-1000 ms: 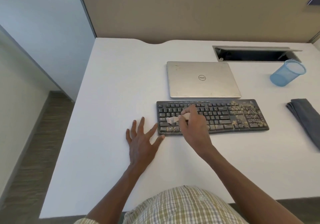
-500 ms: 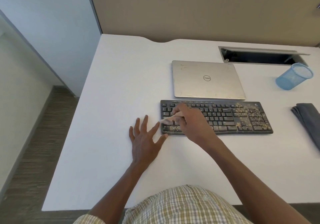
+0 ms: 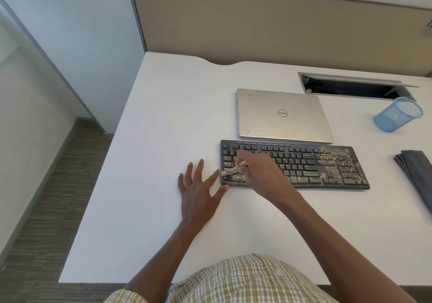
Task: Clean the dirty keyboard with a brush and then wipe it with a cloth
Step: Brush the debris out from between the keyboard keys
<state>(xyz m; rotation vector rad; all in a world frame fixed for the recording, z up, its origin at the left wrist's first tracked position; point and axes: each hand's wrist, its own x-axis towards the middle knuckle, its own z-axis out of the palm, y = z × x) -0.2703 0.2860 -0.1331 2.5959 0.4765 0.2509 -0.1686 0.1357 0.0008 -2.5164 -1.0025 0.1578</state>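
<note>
1. Step in hand: brushing, by my reading. The right hand (image 3: pixel 259 173) has its fingers curled round a small light-handled brush (image 3: pixel 233 170), the bristle end pointing left over the lower-left keys of the keyboard (image 3: pixel 304 166).
2. Left hand (image 3: pixel 198 190) lies flat on the desk (image 3: pixel 152 162), fingers spread and holding nothing; index fingertip and thumb tip sit at the keyboard's left edge — apparently bracing it, though actual contact cannot be confirmed.
3. Keyboard lies on the desk just in front of a closed laptop (image 3: pixel 282 115). Tan debris shows on the bottom row near the brush and, more heavily, across the number pad at the right end.
4. Cloth (image 3: pixel 416 174) — dark grey, folded — lies well to the right of the keyboard, untouched.
5. Progress estimate: early to middle. Right end looks unswept; wiping not yet begun.
6. Next move calls for short strokes carrying grit off the key bed rather than into the gaps, then working rightward toward the number pad.
7. A blue mesh cup (image 3: pixel 398 114) lies tipped on its side at the far right, clear of the work.
</note>
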